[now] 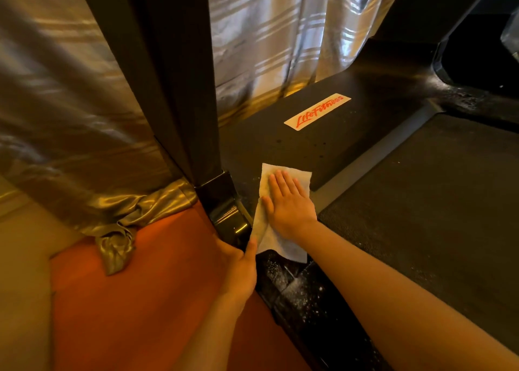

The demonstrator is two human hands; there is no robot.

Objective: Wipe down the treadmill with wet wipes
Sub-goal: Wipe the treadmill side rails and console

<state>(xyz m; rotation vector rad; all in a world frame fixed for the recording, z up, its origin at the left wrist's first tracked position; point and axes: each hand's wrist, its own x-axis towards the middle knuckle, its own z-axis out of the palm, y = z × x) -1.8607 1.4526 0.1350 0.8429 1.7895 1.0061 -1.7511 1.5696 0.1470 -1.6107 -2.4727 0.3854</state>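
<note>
A black treadmill fills the right half of the view; its motor cover (pixel 280 143) carries a cream label with red lettering (pixel 317 111). A white wet wipe (pixel 286 174) lies spread over the cover's near left corner and hangs over the side. My right hand (pixel 289 202) presses flat on the wipe with straight fingers. My left hand (pixel 238 264) grips the treadmill's side edge just below the wipe, thumb up against the wipe's lower edge. The dark belt (pixel 435 202) lies to the right of both hands.
A black upright post (pixel 174 89) rises left of the cover, ending in a glossy foot (pixel 227 213). Shiny striped curtains (pixel 280 33) hang behind and pool on the orange floor (pixel 157 286). White dust specks the side rail (pixel 297 289).
</note>
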